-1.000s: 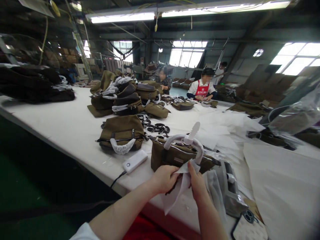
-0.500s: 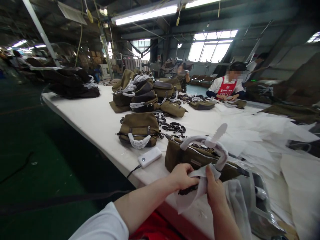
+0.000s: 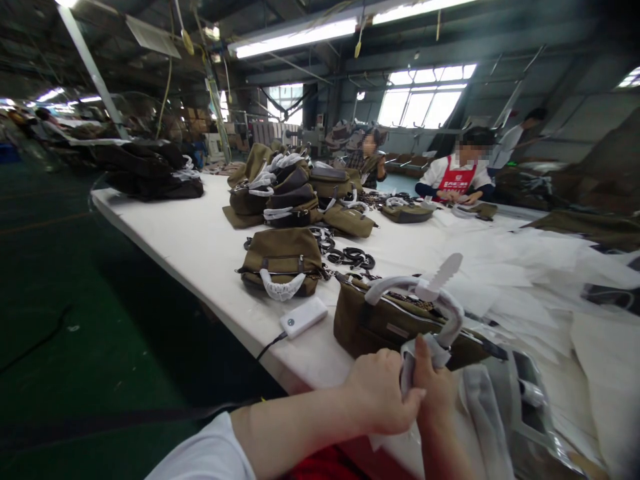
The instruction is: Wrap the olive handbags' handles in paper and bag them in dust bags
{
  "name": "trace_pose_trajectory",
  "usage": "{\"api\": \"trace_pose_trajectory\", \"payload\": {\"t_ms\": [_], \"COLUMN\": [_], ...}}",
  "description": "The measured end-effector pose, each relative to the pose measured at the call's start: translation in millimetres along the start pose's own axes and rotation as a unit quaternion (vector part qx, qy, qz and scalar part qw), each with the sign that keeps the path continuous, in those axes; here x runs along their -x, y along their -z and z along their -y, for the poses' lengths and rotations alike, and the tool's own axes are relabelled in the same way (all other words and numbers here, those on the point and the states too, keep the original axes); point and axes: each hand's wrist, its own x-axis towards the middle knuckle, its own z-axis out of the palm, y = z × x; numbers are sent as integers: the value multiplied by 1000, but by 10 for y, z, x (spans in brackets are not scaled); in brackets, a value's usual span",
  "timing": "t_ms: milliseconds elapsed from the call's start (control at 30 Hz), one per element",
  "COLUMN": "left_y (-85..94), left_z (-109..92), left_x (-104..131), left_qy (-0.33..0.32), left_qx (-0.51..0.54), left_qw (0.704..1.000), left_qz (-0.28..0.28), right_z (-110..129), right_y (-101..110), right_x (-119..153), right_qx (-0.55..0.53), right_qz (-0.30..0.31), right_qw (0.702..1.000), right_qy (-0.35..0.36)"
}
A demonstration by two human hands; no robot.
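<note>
Across the long white worktop (image 3: 185, 233) we see a heap of olive bags (image 3: 295, 193), their visible handles covered in white. Nearest us, one olive bag (image 3: 370, 327) stands near the edge, its arched handle (image 3: 453, 310) mostly covered; the right end seems unfinished. There, our left hand (image 3: 380, 390) and right hand (image 3: 435, 383) have fingers clenched on a white sheet (image 3: 440, 353). We cannot read the bag's label (image 3: 397, 330) or a co-worker's red apron lettering (image 3: 459, 178).
</note>
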Motion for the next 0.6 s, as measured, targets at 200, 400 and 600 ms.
{"api": "trace_pose_trajectory", "payload": {"t_ms": [200, 400, 600], "left_y": [-102, -148, -32], "left_z": [131, 352, 359], "left_x": [-20, -66, -141], "left_qy": [25, -25, -2], "left_qx": [103, 243, 248], "left_qw": [994, 965, 965], "left_qz": [-18, -92, -89], "right_z": [9, -17, 79], "right_y": [33, 100, 210], "right_x": [21, -1, -35], "right_qx": [-85, -128, -64], "right_qz": [47, 100, 144], "right_qw": [994, 984, 986], "right_qy": [-49, -72, -51]}}
